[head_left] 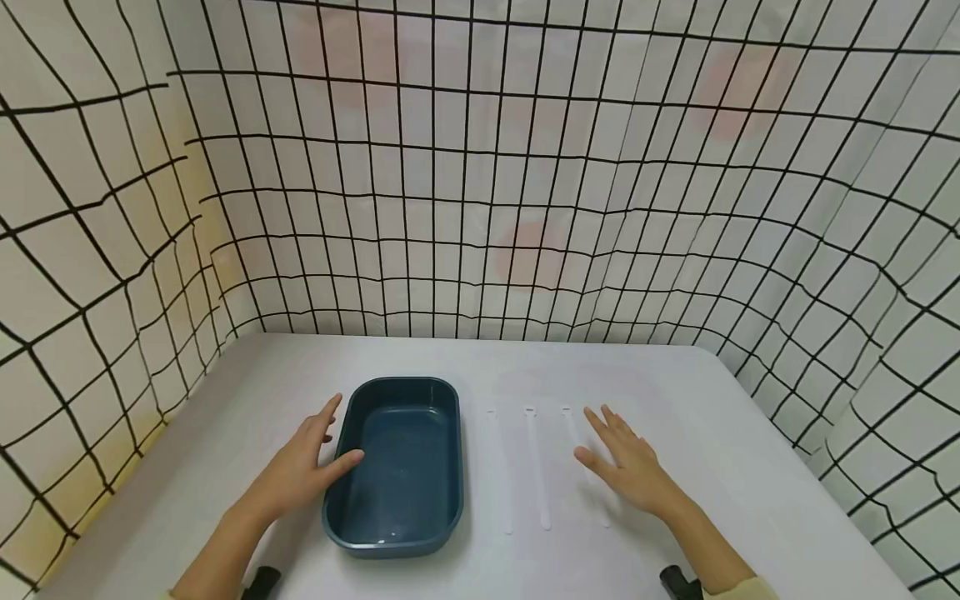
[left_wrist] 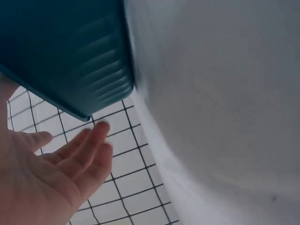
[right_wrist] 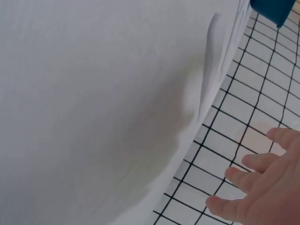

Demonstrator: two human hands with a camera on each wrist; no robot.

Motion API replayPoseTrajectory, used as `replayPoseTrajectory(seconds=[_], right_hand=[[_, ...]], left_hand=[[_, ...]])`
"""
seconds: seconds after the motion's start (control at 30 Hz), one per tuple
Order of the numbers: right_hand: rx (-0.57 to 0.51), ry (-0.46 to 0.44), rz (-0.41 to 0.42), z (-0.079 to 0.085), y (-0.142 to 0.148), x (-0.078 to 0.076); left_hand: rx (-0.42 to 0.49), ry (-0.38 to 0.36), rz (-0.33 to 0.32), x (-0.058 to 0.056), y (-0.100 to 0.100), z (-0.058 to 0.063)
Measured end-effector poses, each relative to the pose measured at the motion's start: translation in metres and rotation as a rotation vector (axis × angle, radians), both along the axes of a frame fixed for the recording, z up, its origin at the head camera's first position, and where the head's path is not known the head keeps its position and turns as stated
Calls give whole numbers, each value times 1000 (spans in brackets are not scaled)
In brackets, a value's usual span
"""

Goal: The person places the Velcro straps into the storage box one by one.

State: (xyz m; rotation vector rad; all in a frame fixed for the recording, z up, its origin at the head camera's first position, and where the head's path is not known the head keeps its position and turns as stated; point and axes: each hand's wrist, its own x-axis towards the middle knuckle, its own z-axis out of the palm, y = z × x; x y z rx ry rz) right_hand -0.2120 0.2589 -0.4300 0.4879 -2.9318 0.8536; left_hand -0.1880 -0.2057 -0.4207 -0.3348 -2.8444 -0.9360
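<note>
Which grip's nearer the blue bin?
Left. The left grip is left of the blue bin, thumb over its rim in the head view; the right grip is off to its right, white strips between.

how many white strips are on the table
3, side by side: the first strip is nearest the tray, the second strip in the middle, the third strip partly behind the right hand, which could hide more.

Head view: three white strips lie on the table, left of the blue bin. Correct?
Wrong side: the head view shows the three white strips lying on the table, to the right of the blue bin.
</note>
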Motion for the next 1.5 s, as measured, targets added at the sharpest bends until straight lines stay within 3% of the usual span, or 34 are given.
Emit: replayPoseTrajectory(seconds=[0.2,0.43,0.63,0.87,1.23,1.5], right_hand=[[-95,-68,-10,0,-3,-4],[-190,-192,-102,2,-6,-11],[-218,-170,-156,3,-9,-16],[-298,-202,-244,-1,-6,-23],[-269,-259,-341,-7,-12,-33],[-226,-246,-359,-11,-16,-40]], left_hand=[[152,-101,-26,-5,-4,1],[420,-269,-118,-11,-13,-2],[557,-349,-166,-16,-21,-5],[608,-382,-244,-18,-21,-10],[624,-405,-216,-15,-24,-14],[628,-406,-242,-13,-26,-11]])
